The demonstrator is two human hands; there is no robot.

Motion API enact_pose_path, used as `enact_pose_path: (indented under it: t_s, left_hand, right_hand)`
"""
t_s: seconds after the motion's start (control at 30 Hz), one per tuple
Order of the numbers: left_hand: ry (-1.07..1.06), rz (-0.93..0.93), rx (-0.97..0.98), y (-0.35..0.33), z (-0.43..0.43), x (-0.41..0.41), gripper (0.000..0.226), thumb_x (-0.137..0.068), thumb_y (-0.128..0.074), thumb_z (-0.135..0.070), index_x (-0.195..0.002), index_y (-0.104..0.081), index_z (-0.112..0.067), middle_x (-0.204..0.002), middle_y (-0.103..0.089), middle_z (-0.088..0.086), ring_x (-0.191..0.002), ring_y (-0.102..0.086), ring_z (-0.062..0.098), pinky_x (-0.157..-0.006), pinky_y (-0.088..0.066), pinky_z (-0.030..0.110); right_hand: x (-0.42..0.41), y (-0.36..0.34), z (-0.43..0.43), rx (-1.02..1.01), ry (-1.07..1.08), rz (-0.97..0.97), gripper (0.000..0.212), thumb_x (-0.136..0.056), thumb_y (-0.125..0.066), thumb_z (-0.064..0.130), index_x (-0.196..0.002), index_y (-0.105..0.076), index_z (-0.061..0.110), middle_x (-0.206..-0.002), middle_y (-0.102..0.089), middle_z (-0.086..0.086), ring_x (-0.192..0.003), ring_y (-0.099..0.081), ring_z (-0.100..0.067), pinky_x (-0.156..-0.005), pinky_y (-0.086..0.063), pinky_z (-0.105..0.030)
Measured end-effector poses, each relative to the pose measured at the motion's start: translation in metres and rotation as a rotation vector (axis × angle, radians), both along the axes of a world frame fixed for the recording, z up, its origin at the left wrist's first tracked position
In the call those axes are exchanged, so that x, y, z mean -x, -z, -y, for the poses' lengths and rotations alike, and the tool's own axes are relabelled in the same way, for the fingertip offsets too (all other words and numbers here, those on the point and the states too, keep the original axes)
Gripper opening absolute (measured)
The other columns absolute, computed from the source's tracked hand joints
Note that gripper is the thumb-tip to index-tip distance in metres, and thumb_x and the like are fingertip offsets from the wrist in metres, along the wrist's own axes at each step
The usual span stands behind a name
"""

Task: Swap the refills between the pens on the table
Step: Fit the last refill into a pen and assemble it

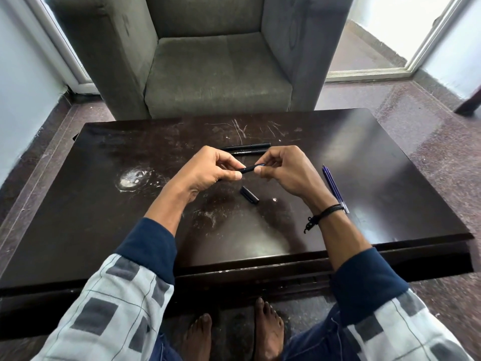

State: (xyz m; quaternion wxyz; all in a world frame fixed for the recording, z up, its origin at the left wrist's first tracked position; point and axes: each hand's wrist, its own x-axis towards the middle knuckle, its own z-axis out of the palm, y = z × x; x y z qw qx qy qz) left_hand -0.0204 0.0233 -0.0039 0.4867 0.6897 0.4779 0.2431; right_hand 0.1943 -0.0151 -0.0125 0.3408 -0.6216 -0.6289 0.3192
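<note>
A grey armchair (pixel 208 61) stands at the far side of a dark, scratched table (pixel 130 204), which fills the middle of the view above a speckled floor (pixel 429 152). Both forearms reach in from the bottom, bare from the pushed-up blue cuffs of checked sleeves (pixel 117 295), and bend inward so that the two hands meet over the middle of the table, raised off its surface. The left hand (pixel 210 170) is turned palm-inward with its fingers curled, thumb and forefinger pressed together on the left end of a black pen barrel (pixel 248 168). The right hand (pixel 283 170), with a black cord bracelet (pixel 325 212) at its wrist, faces it with knuckles up and fingers folded, pinching the barrel's right end, where a bit of blue shows at the fingertips. The barrel lies nearly level between the two hands, tilted slightly up to the right. Beyond the hands, two more black pens (pixel 247 148) lie side by side on the table, partly hidden by the knuckles. To the right, just beside the right wrist, blue refills (pixel 333 186) lie together at a slant. A black pen cap (pixel 249 194) rests on the table below the hands. Bare feet (pixel 234 334) show under the table's near edge.
</note>
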Motion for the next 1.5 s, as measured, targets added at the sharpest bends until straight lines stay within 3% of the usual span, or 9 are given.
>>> enact_pose_path:
  t_s: [0.07,0.17,0.3,0.4,0.5,0.9,1.13,1.3,1.5]
  left_hand:
    - [0.002,0.002,-0.014,0.001,0.0,-0.002,0.018,-0.078,-0.083,-0.004,-0.091,-0.08,-0.017,-0.077,-0.074,0.002,-0.068,-0.063,0.004,-0.068,-0.05,0.017]
    - [-0.013,0.069,0.009,0.001,0.0,-0.001,0.018,-0.082,-0.08,-0.004,-0.095,-0.079,-0.016,-0.077,-0.073,0.002,-0.072,-0.063,0.01,-0.073,-0.052,0.023]
    - [0.009,0.252,0.113,-0.002,0.0,0.002,0.02,-0.089,-0.071,0.0,-0.109,-0.074,-0.003,-0.08,-0.074,0.008,-0.071,-0.065,0.012,-0.074,-0.055,0.02]
    - [0.027,0.288,0.137,-0.005,0.002,0.003,0.025,-0.091,-0.068,0.0,-0.116,-0.069,0.006,-0.083,-0.072,0.012,-0.069,-0.064,0.01,-0.071,-0.055,0.019]
    - [0.019,0.298,0.152,-0.005,0.002,0.002,0.023,-0.092,-0.067,0.001,-0.115,-0.07,0.005,-0.082,-0.071,0.012,-0.066,-0.063,0.011,-0.068,-0.055,0.02]
    - [-0.003,0.28,0.179,-0.004,0.002,0.001,0.021,-0.093,-0.067,-0.001,-0.113,-0.071,0.005,-0.081,-0.069,0.015,-0.063,-0.06,0.013,-0.059,-0.052,0.021]
    - [-0.011,0.237,0.19,-0.005,0.002,0.0,0.018,-0.094,-0.069,-0.012,-0.108,-0.075,-0.002,-0.077,-0.072,0.01,-0.055,-0.054,0.008,-0.045,-0.039,0.016]
    - [-0.043,0.287,0.207,-0.005,0.0,0.002,0.028,-0.1,-0.062,-0.026,-0.106,-0.076,-0.003,-0.084,-0.076,0.015,-0.06,-0.059,0.009,-0.052,-0.046,0.016]
    - [-0.091,0.478,0.234,-0.01,-0.002,0.006,0.048,-0.104,-0.049,-0.041,-0.117,-0.071,0.001,-0.105,-0.075,0.024,-0.084,-0.073,0.019,-0.077,-0.059,0.021]
  right_hand:
    - [0.0,0.001,0.0,-0.006,0.006,-0.006,0.011,-0.081,-0.083,0.02,-0.078,-0.073,0.02,-0.07,-0.073,-0.001,-0.064,-0.066,-0.012,-0.071,-0.057,-0.041]
    - [0.005,-0.001,0.002,-0.045,0.044,-0.06,0.009,-0.085,-0.081,0.023,-0.081,-0.073,0.02,-0.069,-0.074,-0.003,-0.061,-0.067,-0.011,-0.068,-0.056,-0.038]
    - [0.017,-0.006,0.006,-0.122,0.123,-0.305,0.007,-0.084,-0.082,0.018,-0.088,-0.077,0.015,-0.073,-0.075,-0.006,-0.061,-0.067,-0.015,-0.066,-0.056,-0.037]
    - [0.025,-0.009,0.009,-0.13,0.168,-0.491,0.015,-0.083,-0.083,0.01,-0.094,-0.075,0.004,-0.075,-0.075,-0.008,-0.063,-0.067,-0.016,-0.063,-0.054,-0.026]
    - [0.027,-0.008,0.012,-0.119,0.213,-0.575,0.023,-0.081,-0.084,0.009,-0.098,-0.071,0.0,-0.075,-0.076,-0.009,-0.065,-0.07,-0.017,-0.062,-0.054,-0.026]
    - [0.028,-0.002,0.013,-0.116,0.306,-0.518,0.024,-0.079,-0.087,0.016,-0.089,-0.067,0.007,-0.077,-0.078,-0.007,-0.072,-0.077,-0.022,-0.071,-0.061,-0.039]
    - [0.024,-0.005,0.011,-0.054,0.267,-0.541,0.02,-0.084,-0.081,0.011,-0.101,-0.073,0.006,-0.079,-0.077,-0.007,-0.074,-0.075,-0.017,-0.069,-0.057,-0.026]
    - [0.018,-0.005,0.01,0.0,0.33,-0.564,0.009,-0.089,-0.077,0.011,-0.091,-0.075,0.002,-0.074,-0.073,-0.006,-0.069,-0.071,-0.013,-0.068,-0.057,-0.023]
    - [0.014,-0.004,0.011,0.152,0.384,-0.754,0.011,-0.092,-0.075,0.014,-0.091,-0.071,0.004,-0.08,-0.075,-0.01,-0.068,-0.069,-0.013,-0.065,-0.055,-0.022]
